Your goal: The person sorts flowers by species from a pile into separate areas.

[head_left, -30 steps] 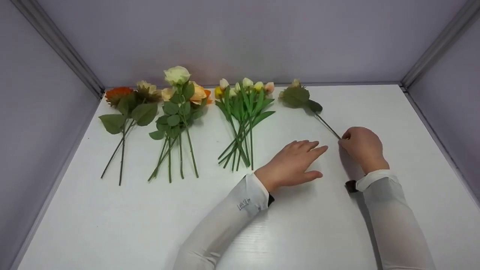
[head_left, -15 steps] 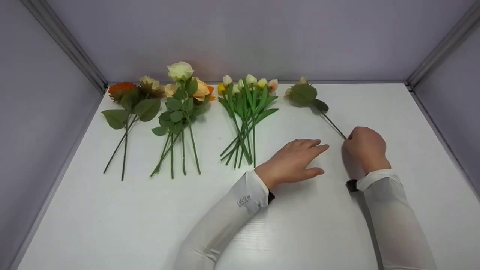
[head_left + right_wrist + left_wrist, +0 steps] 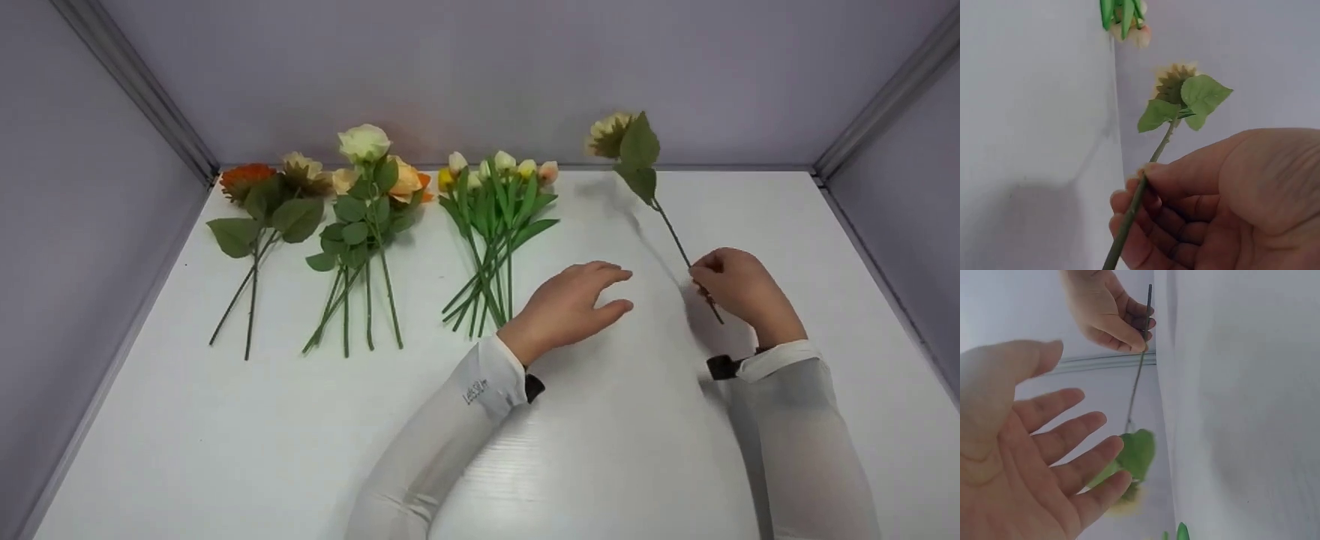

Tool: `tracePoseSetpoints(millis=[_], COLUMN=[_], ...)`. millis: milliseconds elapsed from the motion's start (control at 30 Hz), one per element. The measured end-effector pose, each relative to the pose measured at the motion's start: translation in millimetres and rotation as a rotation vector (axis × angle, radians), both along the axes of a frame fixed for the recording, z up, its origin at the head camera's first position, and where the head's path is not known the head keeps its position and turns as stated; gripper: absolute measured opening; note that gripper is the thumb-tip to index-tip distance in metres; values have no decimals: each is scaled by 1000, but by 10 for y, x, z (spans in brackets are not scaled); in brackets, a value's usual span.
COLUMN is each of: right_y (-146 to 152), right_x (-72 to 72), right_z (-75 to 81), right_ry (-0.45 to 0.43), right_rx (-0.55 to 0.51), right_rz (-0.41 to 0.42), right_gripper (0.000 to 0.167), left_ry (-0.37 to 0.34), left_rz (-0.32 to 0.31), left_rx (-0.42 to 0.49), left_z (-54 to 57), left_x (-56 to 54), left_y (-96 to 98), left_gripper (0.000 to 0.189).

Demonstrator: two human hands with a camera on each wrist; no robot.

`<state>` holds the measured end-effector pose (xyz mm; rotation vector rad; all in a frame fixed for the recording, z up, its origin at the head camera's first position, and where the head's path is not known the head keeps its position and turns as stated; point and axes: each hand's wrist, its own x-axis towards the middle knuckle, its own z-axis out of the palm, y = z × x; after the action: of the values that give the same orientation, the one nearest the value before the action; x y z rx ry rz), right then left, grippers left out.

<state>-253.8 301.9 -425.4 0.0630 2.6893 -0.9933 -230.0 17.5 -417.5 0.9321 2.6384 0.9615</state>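
Note:
My right hand pinches the lower stem of a pale yellow flower between thumb and fingers. The stem leans up and to the left, with the bloom raised off the table near the back wall. In the right wrist view, the flower's green leaves sit just under the bloom, and the stem's end passes below the fingers. My left hand is held over the table with fingers spread, holding nothing. Its palm and straight fingers show in the left wrist view, apart from the flower.
Several tulips lie left of the flower, stems crossed. Farther left lie roses with leafy stems, then an orange flower beside a cream one. All rest on the white table, bounded by a grey back wall and side walls.
My right hand has lifted the flower from the table, its bloom rising and its leaves turning. The left hand has drawn slightly back to the left.

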Motion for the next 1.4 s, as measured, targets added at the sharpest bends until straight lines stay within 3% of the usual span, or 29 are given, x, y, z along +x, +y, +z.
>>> tracePoseSetpoints(millis=[133,300,433,567,833,1067,1233,1400], right_y=[-204,-599,-891,-1077,-1178,-1226,-1289,-1355], right_x=[24,111,190,257,329,333,350,403], right_z=[47,87,77,43,33,21,10,-3], right_ry=[48,83,46,20,-12,7,16,14], right_rx=[-219,-467,-614,-687,-747,-714,-627,-560], right_rz=[-12,49,118,169,184,183,220,268], right_gripper=[49,46,44,39,38,35,33,29], left_ry=[-123,-272,-363,-398,-423,-416,-396,-344], left_rz=[139,267,290,298,313,321,393,507], left_rx=[206,599,869,988,1064,1028,920,790], left_z=[21,63,93,95,95,124,204,282], left_x=[-63,-168,-219,-230,-226,-214,-244,-283], left_y=[-96,-248,-330,-348,-333,-467,-893,-1618], left_gripper=[41,34,31,25,18,28,30,29])
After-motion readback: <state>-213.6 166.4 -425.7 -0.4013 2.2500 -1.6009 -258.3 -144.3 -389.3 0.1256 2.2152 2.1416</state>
